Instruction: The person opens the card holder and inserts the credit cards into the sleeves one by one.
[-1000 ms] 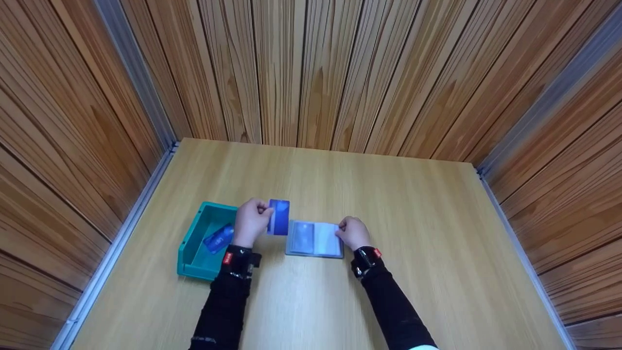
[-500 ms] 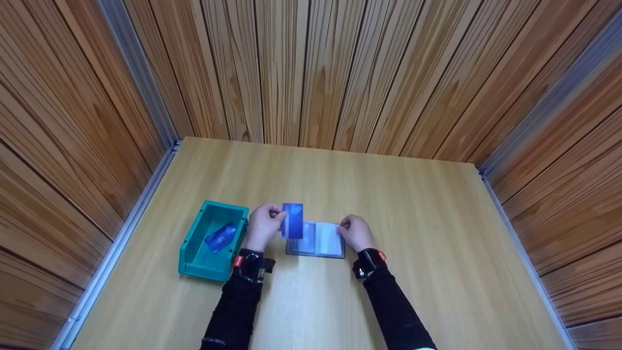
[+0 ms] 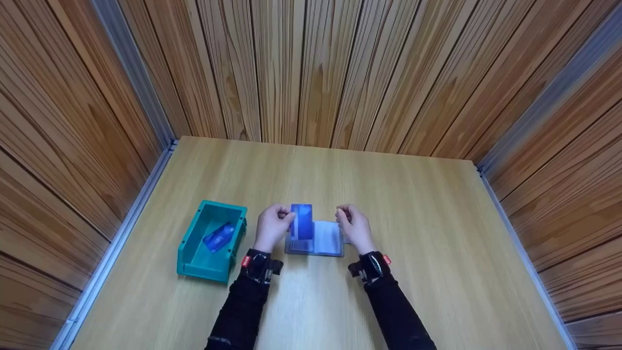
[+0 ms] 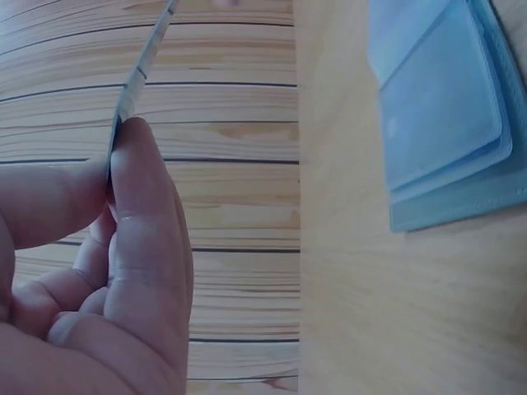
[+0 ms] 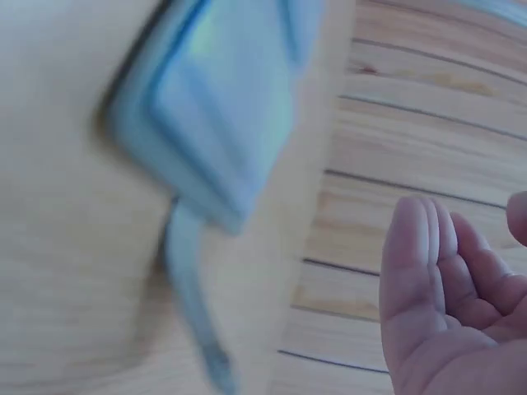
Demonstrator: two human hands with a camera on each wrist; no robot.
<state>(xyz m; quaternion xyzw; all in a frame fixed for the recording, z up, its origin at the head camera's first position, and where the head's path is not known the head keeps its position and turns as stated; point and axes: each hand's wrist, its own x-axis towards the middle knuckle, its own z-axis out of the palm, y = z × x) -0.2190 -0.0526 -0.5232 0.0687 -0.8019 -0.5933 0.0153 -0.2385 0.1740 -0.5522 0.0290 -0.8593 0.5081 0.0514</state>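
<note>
Two long black sleeves (image 3: 238, 311). Shiny black wrist straps (image 3: 256, 267), each with red tag (image 3: 246, 261) and small dark block (image 3: 277, 267), perhaps camera. Fingers (image 5: 408, 271) bare.

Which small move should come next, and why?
Probably the right hand should grip the free side of the blue card: that hand looks empty, and the left hand pinches the opposite side, above the open card holder.

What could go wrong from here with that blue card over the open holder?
The left hand pinches the blue card only along one edge, so it could twist or slip. The right hand isn't steadying the card holder, which might slide if pushed. Its strap sticks out and could catch a finger.
</note>
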